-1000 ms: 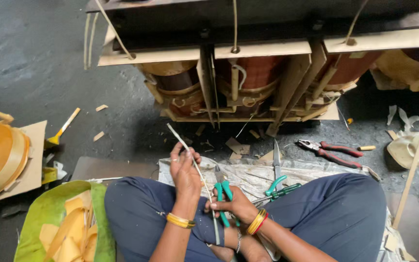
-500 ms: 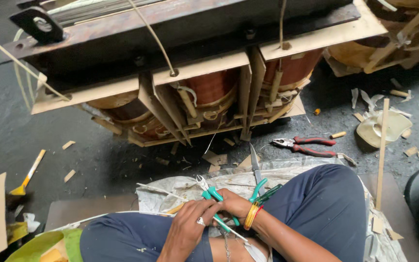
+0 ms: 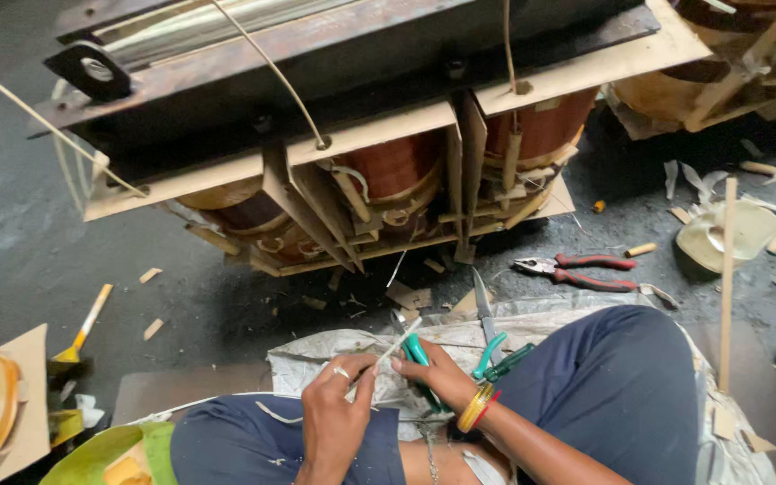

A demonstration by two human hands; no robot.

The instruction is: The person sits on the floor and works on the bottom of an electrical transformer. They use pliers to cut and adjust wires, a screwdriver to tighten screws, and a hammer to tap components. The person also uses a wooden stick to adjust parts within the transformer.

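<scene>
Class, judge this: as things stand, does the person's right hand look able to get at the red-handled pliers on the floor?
Probably yes: the red-handled pliers lie uncovered on the floor beyond the knee, but the right hand is busy gripping green-handled pliers.

Red pliers [image 3: 577, 269], yellow brush [image 3: 83, 328]

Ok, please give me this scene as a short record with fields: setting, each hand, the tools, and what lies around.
setting: person seated on a dark floor, facing a large transformer core with copper-coloured coils
left hand: left hand pinches a thin pale strip
right hand: right hand grips green-handled pliers at the strip
lap: crumpled pale sheet; second green-handled tool on it
floor tools: red-handled pliers; yellow brush
debris: scraps of card and paper
</scene>
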